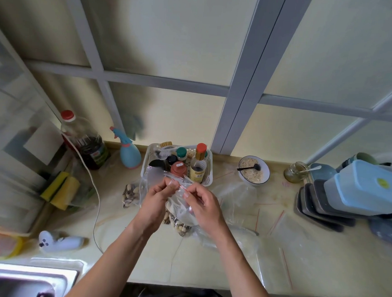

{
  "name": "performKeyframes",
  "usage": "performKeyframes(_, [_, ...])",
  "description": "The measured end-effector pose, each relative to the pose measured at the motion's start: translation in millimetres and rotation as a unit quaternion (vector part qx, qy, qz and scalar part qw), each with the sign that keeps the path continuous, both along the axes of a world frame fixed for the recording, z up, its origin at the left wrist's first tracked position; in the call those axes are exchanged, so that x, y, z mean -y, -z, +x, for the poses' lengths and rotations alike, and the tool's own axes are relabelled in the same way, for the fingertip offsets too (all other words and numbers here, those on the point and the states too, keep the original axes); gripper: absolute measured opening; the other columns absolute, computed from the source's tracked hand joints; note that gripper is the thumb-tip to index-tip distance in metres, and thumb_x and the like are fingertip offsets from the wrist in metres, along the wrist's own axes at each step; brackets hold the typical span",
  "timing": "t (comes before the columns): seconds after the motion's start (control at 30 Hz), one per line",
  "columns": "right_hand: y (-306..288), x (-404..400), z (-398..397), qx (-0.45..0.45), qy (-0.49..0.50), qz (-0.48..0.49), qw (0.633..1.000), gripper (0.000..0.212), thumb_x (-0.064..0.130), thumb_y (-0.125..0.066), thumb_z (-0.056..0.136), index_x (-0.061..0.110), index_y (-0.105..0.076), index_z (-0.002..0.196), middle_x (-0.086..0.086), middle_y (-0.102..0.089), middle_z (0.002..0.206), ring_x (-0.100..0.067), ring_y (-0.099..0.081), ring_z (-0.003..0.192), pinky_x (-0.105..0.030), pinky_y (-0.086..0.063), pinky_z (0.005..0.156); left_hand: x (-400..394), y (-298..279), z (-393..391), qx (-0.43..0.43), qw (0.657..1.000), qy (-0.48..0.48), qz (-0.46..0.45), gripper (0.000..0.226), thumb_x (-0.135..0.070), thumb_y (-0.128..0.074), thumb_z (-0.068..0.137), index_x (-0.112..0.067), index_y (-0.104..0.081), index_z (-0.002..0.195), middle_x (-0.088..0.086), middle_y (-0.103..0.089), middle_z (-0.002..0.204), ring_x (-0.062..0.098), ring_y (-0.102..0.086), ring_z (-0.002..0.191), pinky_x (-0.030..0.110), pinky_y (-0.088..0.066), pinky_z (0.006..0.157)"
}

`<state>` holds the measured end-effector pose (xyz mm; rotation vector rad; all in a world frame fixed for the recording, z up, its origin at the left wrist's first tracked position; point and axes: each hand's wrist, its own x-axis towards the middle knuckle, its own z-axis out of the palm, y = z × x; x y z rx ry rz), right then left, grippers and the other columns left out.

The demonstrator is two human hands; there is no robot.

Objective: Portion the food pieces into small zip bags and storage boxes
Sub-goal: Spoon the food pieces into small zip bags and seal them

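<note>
Head view: both hands, left [156, 199] and right [201, 203], pinch a zip bag [181, 211] of nuts.

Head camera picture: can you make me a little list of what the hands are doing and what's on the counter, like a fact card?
left hand: left hand pinches the top of the small zip bag
right hand: right hand pinches the same bag's red seal edge
bag contents: nut-like pieces at the bottom
behind hands: white basket of bottles
right of basket: bowl of grains with a dark spoon
far right: blue-lidded storage box on stacked dark trays
counter: spare empty zip bags
</note>
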<state>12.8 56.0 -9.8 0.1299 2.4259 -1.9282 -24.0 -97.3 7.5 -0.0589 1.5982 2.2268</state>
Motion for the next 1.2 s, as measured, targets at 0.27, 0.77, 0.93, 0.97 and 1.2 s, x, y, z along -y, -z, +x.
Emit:
performKeyframes(0.27, [-1, -11, -3, 0.034, -0.047, 0.025, 0.998, 0.023, 0.028, -0.061, 0.100, 0.019, -0.060, 0.079, 0.003, -0.060, 0.069, -0.012, -0.056, 0.068, -0.034, -0.046, 0.068, 6, 3, -3, -0.055, 0.991, 0.076, -0.099, 0.025, -0.015, -0.062, 0.098, 0.009, -0.060, 0.090, 0.030, -0.058, 0.087, 0.023, -0.057, 0.085, 0.033, -0.045, 0.086])
performKeyframes(0.77, [5, 6, -4, -0.048, -0.031, 0.107, 0.993, 0.020, 0.023, -0.057, 0.101, 0.017, -0.056, 0.082, 0.008, -0.055, 0.071, -0.008, -0.048, 0.066, -0.036, -0.041, 0.061, 0, 12, 3, -0.039, 0.997, -0.013, -0.069, 0.033, -0.013, -0.058, 0.096, 0.011, -0.045, 0.079, 0.012, -0.041, 0.071, 0.016, -0.039, 0.067, 0.029, -0.034, 0.064])
performKeyframes(0.93, [5, 7, -5, -0.041, -0.036, 0.116, 0.992, 0.020, 0.026, -0.058, 0.100, 0.021, -0.057, 0.081, 0.005, -0.059, 0.070, -0.015, -0.052, 0.065, -0.040, -0.043, 0.060, 2, 21, 2, -0.029, 0.997, -0.023, -0.065, 0.037, -0.018, -0.062, 0.093, 0.011, -0.045, 0.077, 0.012, -0.040, 0.069, 0.015, -0.039, 0.064, 0.024, -0.036, 0.058])
performKeyframes(0.97, [6, 7, -4, -0.030, -0.038, 0.119, 0.992, 0.021, 0.027, -0.058, 0.100, 0.023, -0.057, 0.079, 0.008, -0.058, 0.068, -0.012, -0.050, 0.062, -0.036, -0.041, 0.059, 2, 24, 3, -0.026, 0.996, -0.022, -0.081, 0.035, -0.015, -0.061, 0.095, 0.010, -0.046, 0.076, 0.011, -0.041, 0.067, 0.014, -0.039, 0.063, 0.023, -0.036, 0.057])
performKeyframes(1.2, [26, -1, 1, 0.148, -0.109, 0.165, 0.969, 0.025, 0.045, -0.062, 0.097, 0.025, -0.063, 0.081, 0.009, -0.060, 0.062, -0.004, -0.049, 0.053, -0.027, -0.038, 0.055, 20, 47, 2, 0.090, 0.964, 0.098, -0.232, 0.026, -0.017, -0.062, 0.097, -0.012, -0.065, 0.072, 0.001, -0.054, 0.059, 0.012, -0.047, 0.057, 0.021, -0.038, 0.055])
